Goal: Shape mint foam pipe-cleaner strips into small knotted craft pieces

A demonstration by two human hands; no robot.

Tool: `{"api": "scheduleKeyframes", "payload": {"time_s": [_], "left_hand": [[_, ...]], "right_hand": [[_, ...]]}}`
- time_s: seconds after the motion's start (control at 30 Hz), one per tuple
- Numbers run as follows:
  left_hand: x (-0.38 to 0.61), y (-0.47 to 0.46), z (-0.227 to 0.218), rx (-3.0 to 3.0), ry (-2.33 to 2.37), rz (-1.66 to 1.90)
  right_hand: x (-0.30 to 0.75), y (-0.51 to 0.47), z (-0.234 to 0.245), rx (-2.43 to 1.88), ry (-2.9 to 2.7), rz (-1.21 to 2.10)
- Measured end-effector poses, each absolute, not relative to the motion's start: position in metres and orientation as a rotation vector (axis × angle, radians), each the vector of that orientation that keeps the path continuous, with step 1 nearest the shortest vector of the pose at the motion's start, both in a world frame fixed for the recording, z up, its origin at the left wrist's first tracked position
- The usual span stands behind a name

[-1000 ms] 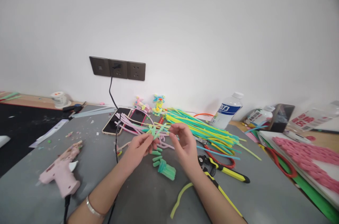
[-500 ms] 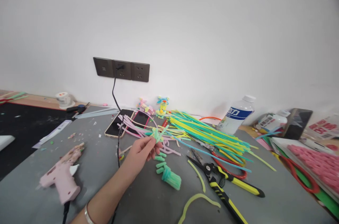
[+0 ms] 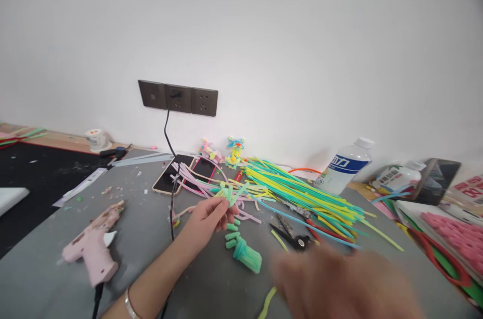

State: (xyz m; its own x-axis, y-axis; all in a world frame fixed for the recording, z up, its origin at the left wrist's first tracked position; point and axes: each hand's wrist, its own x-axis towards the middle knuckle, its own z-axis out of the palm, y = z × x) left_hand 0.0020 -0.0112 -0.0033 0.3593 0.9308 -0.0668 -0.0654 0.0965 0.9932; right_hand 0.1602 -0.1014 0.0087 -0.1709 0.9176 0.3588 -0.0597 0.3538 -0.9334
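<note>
My left hand (image 3: 206, 221) is closed in a pinch on a small green pipe-cleaner piece (image 3: 228, 194), held just above the grey table (image 3: 151, 268). My right hand (image 3: 339, 284) is a large blur low at the right, over the yellow-handled cutters (image 3: 292, 236); its fingers cannot be made out. Short green pipe-cleaner bits and a teal bundle (image 3: 247, 254) lie under the left hand. A pile of green and yellow pipe cleaners (image 3: 302, 193) spreads to the right.
A pink glue gun (image 3: 92, 248) lies at the left with its black cord. Two phones (image 3: 181, 173) lie near the wall sockets (image 3: 177, 97). A water bottle (image 3: 345, 165), small figures (image 3: 234, 150) and a tray of pink pieces (image 3: 453, 231) stand at the right.
My right hand let go of the green piece, left the view, and now comes back blurred at the lower right over the cutters. The left hand keeps holding the piece.
</note>
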Motion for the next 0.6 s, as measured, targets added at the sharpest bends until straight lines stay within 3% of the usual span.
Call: {"api": "scheduleKeyframes", "payload": {"time_s": [0.13,0.33,0.6], "left_hand": [[0.002,-0.011,-0.005,1.287,0.930,0.921],[0.001,-0.012,-0.005,1.492,0.951,0.890],[0.004,-0.014,0.001,1.484,0.956,0.806]], "right_hand": [[0.154,-0.052,0.007,-0.802,-1.161,0.805],[0.150,-0.030,-0.016,-0.758,-1.317,1.217],[0.162,-0.027,-0.019,-0.825,-1.428,1.163]]}}
